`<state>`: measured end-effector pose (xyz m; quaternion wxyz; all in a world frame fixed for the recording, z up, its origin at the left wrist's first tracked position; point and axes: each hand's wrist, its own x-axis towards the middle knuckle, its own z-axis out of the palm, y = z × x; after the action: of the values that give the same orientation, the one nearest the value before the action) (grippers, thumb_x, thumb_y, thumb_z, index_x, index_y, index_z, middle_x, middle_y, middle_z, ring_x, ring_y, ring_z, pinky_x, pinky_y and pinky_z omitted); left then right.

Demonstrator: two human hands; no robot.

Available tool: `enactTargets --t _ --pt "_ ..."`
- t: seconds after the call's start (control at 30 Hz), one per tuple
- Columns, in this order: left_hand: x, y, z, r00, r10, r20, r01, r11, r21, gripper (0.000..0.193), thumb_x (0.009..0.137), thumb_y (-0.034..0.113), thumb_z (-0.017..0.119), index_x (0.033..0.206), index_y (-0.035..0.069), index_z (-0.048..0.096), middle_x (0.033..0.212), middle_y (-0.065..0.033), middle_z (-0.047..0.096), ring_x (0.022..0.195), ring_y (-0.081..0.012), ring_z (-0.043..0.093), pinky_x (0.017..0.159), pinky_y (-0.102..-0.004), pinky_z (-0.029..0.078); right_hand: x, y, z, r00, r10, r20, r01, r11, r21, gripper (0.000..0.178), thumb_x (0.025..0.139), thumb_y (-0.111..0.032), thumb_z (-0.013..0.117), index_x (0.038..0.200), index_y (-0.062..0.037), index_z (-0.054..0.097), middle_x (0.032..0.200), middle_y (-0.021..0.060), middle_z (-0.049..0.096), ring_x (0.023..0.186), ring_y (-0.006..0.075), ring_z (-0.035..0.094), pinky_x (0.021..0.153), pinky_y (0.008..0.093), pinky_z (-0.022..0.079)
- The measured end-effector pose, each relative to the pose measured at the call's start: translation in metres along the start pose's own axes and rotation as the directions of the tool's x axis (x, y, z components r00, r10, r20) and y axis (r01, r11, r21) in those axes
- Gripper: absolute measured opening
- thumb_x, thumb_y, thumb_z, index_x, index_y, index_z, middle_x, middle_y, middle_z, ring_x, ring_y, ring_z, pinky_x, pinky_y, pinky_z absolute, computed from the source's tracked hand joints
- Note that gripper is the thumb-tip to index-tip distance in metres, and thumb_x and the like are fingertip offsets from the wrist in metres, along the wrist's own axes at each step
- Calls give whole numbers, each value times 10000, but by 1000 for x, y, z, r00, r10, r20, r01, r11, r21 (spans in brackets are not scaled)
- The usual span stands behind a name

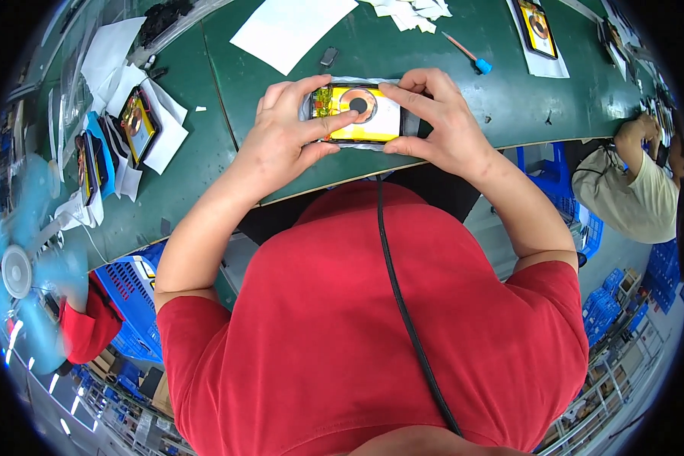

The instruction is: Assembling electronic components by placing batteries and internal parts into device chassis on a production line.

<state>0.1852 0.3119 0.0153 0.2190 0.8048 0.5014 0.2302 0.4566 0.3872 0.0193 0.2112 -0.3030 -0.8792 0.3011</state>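
An opened phone-like device [388, 120] lies flat between my hands, close to the near edge of the green bench. Inside it show a yellow and white panel, a copper-coloured ring with a dark centre and, at the left, green circuitry. Pale, crinkled film sticks out along its far and near edges. My left hand [285, 125] is closed around the left end, one finger stretched across to the ring's dark centre. Gripping the right end, my right hand [444, 118] has a finger at the far edge and its thumb at the near corner.
On the green bench [228, 45] are a white sheet [290, 30], a small dark block [328, 57] and a blue-handled screwdriver [482, 66]. Similar devices lie on paper at left [138, 128] and far right [539, 32]. A fan [17, 271] spins at left; co-workers sit both sides.
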Motion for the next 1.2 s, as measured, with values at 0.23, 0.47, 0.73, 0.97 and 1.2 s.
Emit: enactTargets --t 0.23,0.47,0.73,0.97,1.2 --pt "-1 2 0 1000 0 15 0 999 42 559 738 180 831 1255 346 698 1454 -83 463 1237 -341 460 1046 -463 410 -9 -9 0 989 -133 -62 108 948 -299 612 720 -389 799 1242 -100 663 1234 79 573 1111 274 559 960 433 420" --pt "0 5 0 1000 0 30 -2 998 57 574 716 137 833 1253 298 710 1476 -120 456 1257 -373 448 1067 -460 405 -16 -10 8 952 -307 10 290 886 -361 477 786 -276 751 1178 -22 659 1241 102 631 1169 291 586 942 430 463" --pt "0 2 0 999 28 29 -30 997 75 574 721 176 841 1254 325 687 1455 -113 452 1239 -355 458 1037 -469 405 -14 -12 7 947 -319 49 312 867 -388 471 773 -229 760 1166 8 656 1249 118 637 1172 270 592 989 431 464" --pt "-1 5 1 1000 22 14 -23 994 106 586 716 167 845 1257 320 679 1457 -121 453 1232 -360 471 1023 -468 418 -2 -23 2 973 -220 70 231 931 -284 521 702 -208 809 1170 -50 643 1174 82 641 1094 279 601 948 438 468" --pt "0 5 0 1000 9 24 -11 997 72 585 715 161 845 1252 322 678 1466 -119 453 1242 -359 468 1025 -459 421 0 -28 7 961 -258 102 276 846 -457 480 726 -244 787 1164 -80 681 1227 50 649 1082 223 597 911 391 459"
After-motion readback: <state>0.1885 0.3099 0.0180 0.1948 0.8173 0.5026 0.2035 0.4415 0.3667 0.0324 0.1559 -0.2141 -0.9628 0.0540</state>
